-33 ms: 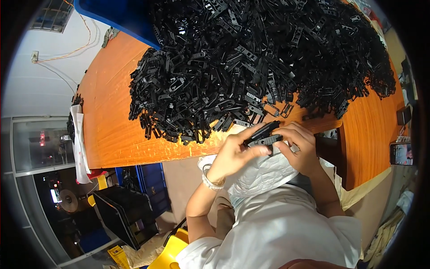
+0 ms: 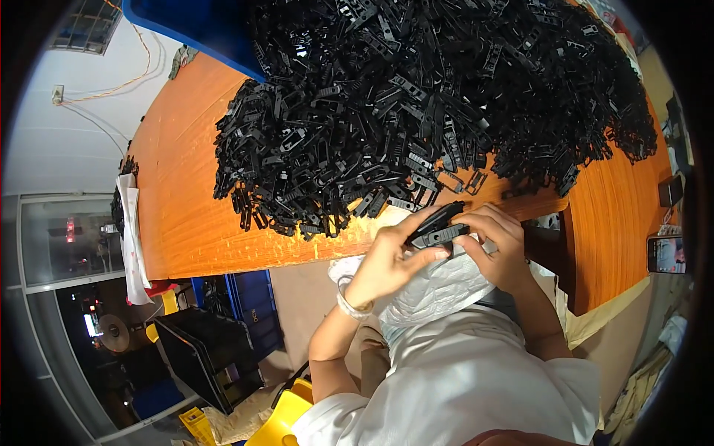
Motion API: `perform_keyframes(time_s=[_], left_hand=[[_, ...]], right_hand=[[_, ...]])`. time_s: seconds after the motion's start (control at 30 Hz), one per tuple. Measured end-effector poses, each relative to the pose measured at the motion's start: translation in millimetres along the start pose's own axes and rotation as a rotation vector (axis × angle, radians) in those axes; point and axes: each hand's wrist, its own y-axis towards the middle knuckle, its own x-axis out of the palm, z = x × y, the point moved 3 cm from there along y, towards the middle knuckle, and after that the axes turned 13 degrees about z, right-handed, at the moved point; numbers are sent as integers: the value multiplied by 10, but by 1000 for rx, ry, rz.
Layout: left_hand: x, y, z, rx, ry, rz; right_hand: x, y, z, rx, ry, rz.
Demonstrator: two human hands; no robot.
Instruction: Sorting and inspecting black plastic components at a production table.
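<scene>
Near the table's front edge, my left hand (image 2: 393, 260) is closed on black plastic parts (image 2: 437, 236), its thumb below and its fingers behind. They are long, narrow pieces, apparently two side by side, tilted up to the right. My right hand (image 2: 497, 241) pinches their right end between thumb and bent fingers. Beyond both hands spreads a large heap of similar black plastic parts (image 2: 357, 141), with a few loose ones at its near edge. A silvery white sheet (image 2: 439, 293) lies over my lap below the hands.
The heap covers much of the orange wooden table (image 2: 186, 171). A blue bin (image 2: 197, 33) stands at the far left of it. A phone (image 2: 666, 255) is at the right edge. Left of me are a yellow container (image 2: 286, 420), a black chair (image 2: 204, 357) and blue crates (image 2: 253, 312).
</scene>
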Motion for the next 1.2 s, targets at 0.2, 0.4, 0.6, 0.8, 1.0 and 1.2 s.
perform_keyframes(time_s=[0.2, 0.4, 0.6, 0.8, 1.0, 1.2], left_hand=[[130, -119, 92, 340, 379, 241], [124, -147, 28, 382, 369, 187], [153, -211, -97, 381, 344, 194], [156, -123, -267, 181, 126, 11], [347, 297, 30, 733, 887, 242], [480, 595, -35, 875, 1033, 182]], right_hand=[[-6, -59, 70, 20, 66, 32], [33, -70, 74, 128, 209, 2], [33, -227, 182, 118, 158, -25], [6, -363, 315, 305, 260, -76], [41, -439, 336, 395, 295, -153], [-183, -242, 429, -11, -262, 287]])
